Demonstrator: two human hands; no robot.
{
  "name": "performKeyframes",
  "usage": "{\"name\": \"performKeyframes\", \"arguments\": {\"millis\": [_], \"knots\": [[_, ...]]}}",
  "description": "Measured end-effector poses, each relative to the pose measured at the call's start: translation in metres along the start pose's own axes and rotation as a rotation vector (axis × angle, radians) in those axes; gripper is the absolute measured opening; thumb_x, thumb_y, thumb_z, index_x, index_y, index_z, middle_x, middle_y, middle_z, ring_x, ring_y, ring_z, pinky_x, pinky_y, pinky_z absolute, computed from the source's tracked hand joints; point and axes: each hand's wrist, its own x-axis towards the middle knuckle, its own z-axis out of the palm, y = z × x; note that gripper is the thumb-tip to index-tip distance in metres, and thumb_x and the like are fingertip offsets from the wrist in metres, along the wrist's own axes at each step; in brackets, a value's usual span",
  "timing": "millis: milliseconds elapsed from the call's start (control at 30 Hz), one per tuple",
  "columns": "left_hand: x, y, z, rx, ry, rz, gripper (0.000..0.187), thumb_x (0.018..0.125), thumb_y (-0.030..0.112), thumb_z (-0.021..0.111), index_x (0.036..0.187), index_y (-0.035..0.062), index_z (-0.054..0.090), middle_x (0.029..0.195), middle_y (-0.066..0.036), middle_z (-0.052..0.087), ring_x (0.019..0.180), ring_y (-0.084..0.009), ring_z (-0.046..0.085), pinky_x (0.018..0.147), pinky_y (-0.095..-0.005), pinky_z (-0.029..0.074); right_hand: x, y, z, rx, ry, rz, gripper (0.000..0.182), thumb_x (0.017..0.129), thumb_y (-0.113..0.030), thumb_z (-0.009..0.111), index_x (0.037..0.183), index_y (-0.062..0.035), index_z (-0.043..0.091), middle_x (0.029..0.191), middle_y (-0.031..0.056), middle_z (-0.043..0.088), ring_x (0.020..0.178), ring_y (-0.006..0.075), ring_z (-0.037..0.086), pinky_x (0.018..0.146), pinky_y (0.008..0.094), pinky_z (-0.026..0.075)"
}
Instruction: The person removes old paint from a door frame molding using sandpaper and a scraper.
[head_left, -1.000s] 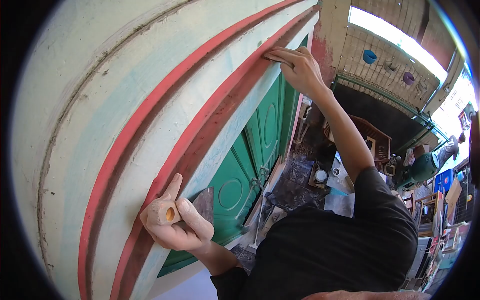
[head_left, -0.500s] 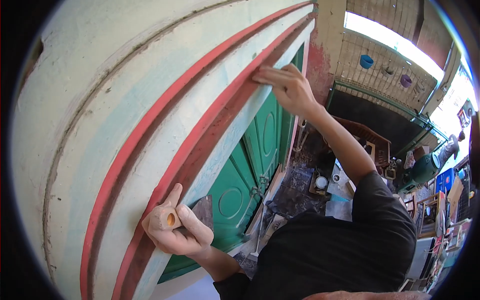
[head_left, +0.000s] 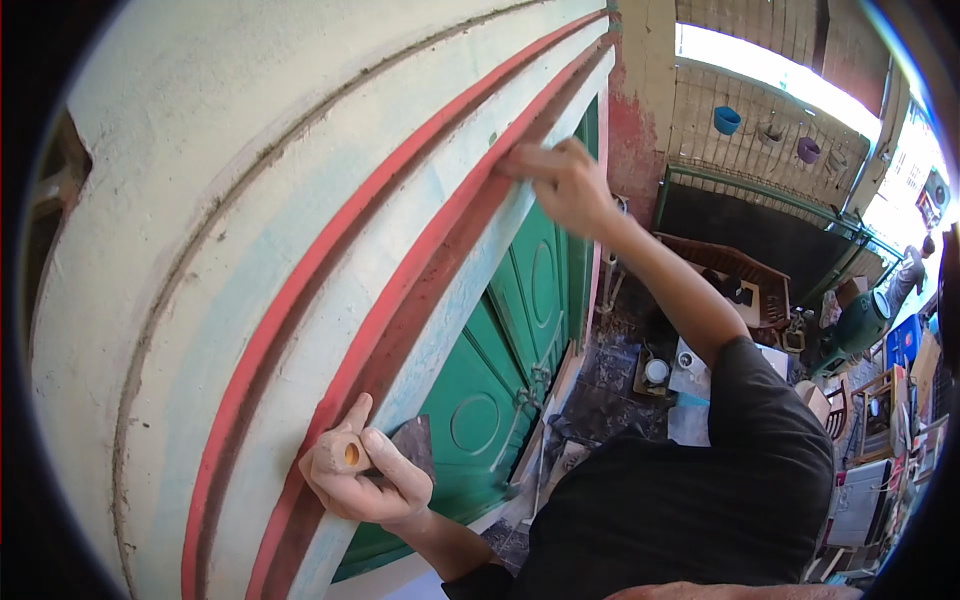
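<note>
My left hand, dusted with pale powder, is closed round a putty knife, whose round wooden handle end points at me. Its dark grey blade sticks out beyond the fingers, over the green door. The hand is beside the lower stretch of the red-edged moulding. Farther up, my right hand has a finger stretched out against the same moulding, the other fingers curled. Its fingertips are blurred, and I see nothing held in them. A second red strip curves along the whitish wall.
Below the moulding stands a green panelled door with a handle. On the dark floor are a wooden bench and a white pot. Small pots hang on a far wall. A green barrel and a person are at far right.
The view has shifted slightly. My right hand has slid a little along the moulding, and its outstretched fingers are now more curled. My left hand still grips the putty knife in about the same place.
</note>
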Motion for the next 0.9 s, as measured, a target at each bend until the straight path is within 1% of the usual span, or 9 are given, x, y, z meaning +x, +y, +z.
{"name": "performKeyframes", "arguments": {"millis": [33,100,167,233,367,467,600,833,900], "knots": [[-0.001,-0.001,0.002,0.003,0.007,0.005,0.02,0.106,0.015,0.049,0.113,-0.0037,0.05,0.092,-0.015,0.074,0.075,-0.0183,0.06,0.066,-0.0274,0.043,-0.006,-0.013,-0.001,0.059,0.002,-0.151,0.045,0.088,-0.012,0.052,0.121,-0.0227,0.079,0.133,0.0004,0.072,0.106,0.0293,0.064,0.099,0.0376,0.051],[-0.01,-0.003,0.003,-0.053,0.015,-0.07,0.021,0.107,0.016,0.048,0.113,-0.0039,0.05,0.091,-0.015,0.074,0.075,-0.0186,0.061,0.066,-0.0282,0.044,-0.007,0.01,0.005,0.103,-0.003,-0.16,0.046,0.088,-0.011,0.051,0.123,-0.025,0.079,0.132,-0.0002,0.073,0.101,0.0311,0.063,0.099,0.0377,0.051],[-0.012,-0.006,0.002,-0.053,0.008,-0.059,0.022,0.107,0.016,0.048,0.114,-0.0042,0.05,0.09,-0.015,0.074,0.075,-0.0189,0.062,0.066,-0.0286,0.044,0.012,0.042,0.008,-0.07,-0.002,0.107,0.051,0.083,-0.003,0.051,0.123,-0.0212,0.079,0.131,0.0039,0.073,0.1,0.0285,0.064,0.097,0.0363,0.05],[-0.012,-0.005,0.002,-0.048,0.018,-0.055,0.022,0.107,0.017,0.048,0.114,-0.0045,0.05,0.09,-0.015,0.074,0.074,-0.0192,0.063,0.066,-0.0289,0.045,0.018,0.031,-0.001,-0.015,-0.001,0.174,0.048,0.085,-0.005,0.053,0.12,-0.0243,0.079,0.13,-0.0004,0.073,0.107,0.0217,0.069,0.099,0.0372,0.051],[-0.011,-0.004,0.007,-0.072,0.023,-0.087,0.023,0.107,0.017,0.047,0.114,-0.005,0.05,0.092,-0.015,0.073,0.075,-0.0188,0.063,0.065,-0.0295,0.044,-0.003,-0.012,-0.001,0.041,0.07,-0.159,0.044,0.087,-0.008,0.052,0.117,-0.0237,0.08,0.127,-0.0041,0.074,0.103,0.022,0.068,0.096,0.037,0.053],[-0.012,-0.004,0.005,-0.08,0.023,-0.095,0.022,0.107,0.016,0.047,0.114,-0.005,0.05,0.092,-0.015,0.073,0.075,-0.0188,0.062,0.066,-0.0301,0.045,0.013,0.026,0.0,-0.045,-0.021,0.166,0.044,0.085,-0.005,0.054,0.115,-0.0242,0.08,0.127,0.0015,0.074,0.112,0.02,0.068,0.103,0.0366,0.048],[-0.01,-0.003,0.005,-0.068,0.031,-0.072,0.02,0.105,0.015,0.049,0.11,-0.0035,0.051,0.09,-0.014,0.073,0.077,-0.0206,0.061,0.069,-0.0321,0.045,-0.008,-0.024,0.002,0.009,0.029,-0.153,0.042,0.085,-0.005,0.054,0.115,-0.0195,0.08,0.126,0.0033,0.075,0.117,0.0194,0.069,0.105,0.0366,0.046],[0.0,0.003,0.003,-0.07,0.004,-0.053,0.016,0.104,0.015,0.051,0.105,-0.0015,0.051,0.088,-0.014,0.072,0.077,-0.021,0.061,0.071,-0.0314,0.045,0.002,-0.033,-0.007,-0.022,0.029,0.053,0.042,0.084,-0.001,0.055,0.113,-0.0162,0.08,0.122,0.0062,0.076,0.118,0.0184,0.069,0.095,0.0382,0.047],[0.0,0.004,0.009,-0.112,0.022,-0.075,0.016,0.104,0.013,0.051,0.106,-0.0022,0.05,0.087,-0.015,0.071,0.078,-0.0189,0.059,0.07,-0.0296,0.043,-0.014,-0.07,-0.005,0.021,0.096,-0.077,0.042,0.083,0.0,0.056,0.113,-0.0161,0.08,0.12,0.0058,0.076,0.117,0.0188,0.069,0.095,0.0384,0.047]]}}
